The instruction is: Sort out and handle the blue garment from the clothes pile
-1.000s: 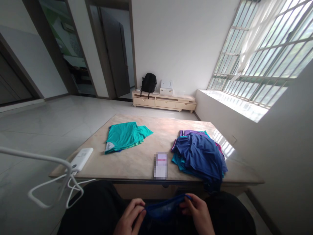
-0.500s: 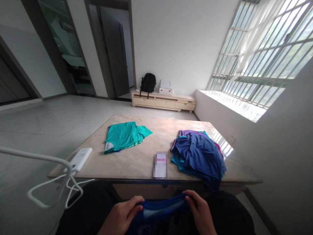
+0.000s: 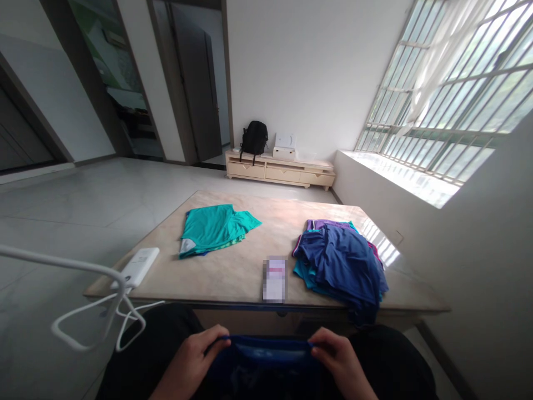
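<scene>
My left hand (image 3: 200,353) and my right hand (image 3: 335,355) hold a dark blue garment (image 3: 270,353) between them, low over my lap. Each hand pinches one end of its top edge between thumb and fingers. That edge is pulled straight, and a paler band shows just under it. The lower part hangs in shadow, so I cannot tell whether it is shorts or a shirt. Beyond my right hand a heap of navy, purple and teal clothes (image 3: 341,255) lies on the table, partly over the front edge. Folded green clothing (image 3: 212,230) rests at the table's left.
The stone-topped table (image 3: 233,278) stands just past my knees. A phone-like blurred item (image 3: 275,279) lies near its front edge. At left are a white power bank (image 3: 139,266) and a looping white cable (image 3: 70,261). A black backpack (image 3: 254,139) sits on the far cabinet (image 3: 283,173).
The garment's slanted top edge has become level and taut between my hands. My left hand has moved slightly left, widening the grip. The view has shifted a little.
</scene>
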The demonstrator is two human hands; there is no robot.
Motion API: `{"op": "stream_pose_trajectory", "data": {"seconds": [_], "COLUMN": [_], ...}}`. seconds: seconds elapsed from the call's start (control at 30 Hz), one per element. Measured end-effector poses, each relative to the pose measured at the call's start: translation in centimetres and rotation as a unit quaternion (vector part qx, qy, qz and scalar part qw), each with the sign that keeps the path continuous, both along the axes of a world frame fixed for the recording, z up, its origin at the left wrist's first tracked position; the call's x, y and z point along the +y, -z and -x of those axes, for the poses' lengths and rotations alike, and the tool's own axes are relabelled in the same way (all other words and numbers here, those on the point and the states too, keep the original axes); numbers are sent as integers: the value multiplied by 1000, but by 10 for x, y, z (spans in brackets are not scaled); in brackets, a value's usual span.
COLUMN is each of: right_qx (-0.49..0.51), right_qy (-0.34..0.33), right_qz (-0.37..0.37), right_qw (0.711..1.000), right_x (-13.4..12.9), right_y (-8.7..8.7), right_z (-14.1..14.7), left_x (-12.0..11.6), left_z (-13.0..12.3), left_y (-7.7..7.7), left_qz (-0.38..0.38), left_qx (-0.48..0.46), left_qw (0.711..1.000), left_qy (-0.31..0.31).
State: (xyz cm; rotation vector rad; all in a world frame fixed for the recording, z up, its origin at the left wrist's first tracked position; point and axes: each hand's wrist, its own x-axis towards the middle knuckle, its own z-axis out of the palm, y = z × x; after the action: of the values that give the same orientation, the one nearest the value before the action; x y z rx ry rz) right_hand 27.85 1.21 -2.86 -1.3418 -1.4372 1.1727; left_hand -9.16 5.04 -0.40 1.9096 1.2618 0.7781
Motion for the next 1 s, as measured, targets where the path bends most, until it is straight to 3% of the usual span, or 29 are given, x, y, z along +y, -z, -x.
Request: {"op": "stream_pose_trajectory", "data": {"seconds": [0.13,0.43,0.63,0.83,1.0], "right_qx": [-62,-74,-24,92,52], "right_qy": [60,86,63,-38,5], "right_qz": [-27,-46,-21,29,19], "right_qw": [996,992,997,995,998], "right_x": [0,-3,-1,-5,-5], "right_y": [2,16,9,2,-5], "right_z": [5,11,10,1,5], "left_x": [-2,-5,-7,-3,-1], "left_z": [-3,-14,-17,-11,-9], "left_y": [0,-6,-2,4,5], "left_qz": [-15,-60,-44,-56,-52], "left_qx": [10,21,21,0,-1], "left_qw": [999,996,998,998,997], "left_qy": [28,66,47,-22,-58]}}
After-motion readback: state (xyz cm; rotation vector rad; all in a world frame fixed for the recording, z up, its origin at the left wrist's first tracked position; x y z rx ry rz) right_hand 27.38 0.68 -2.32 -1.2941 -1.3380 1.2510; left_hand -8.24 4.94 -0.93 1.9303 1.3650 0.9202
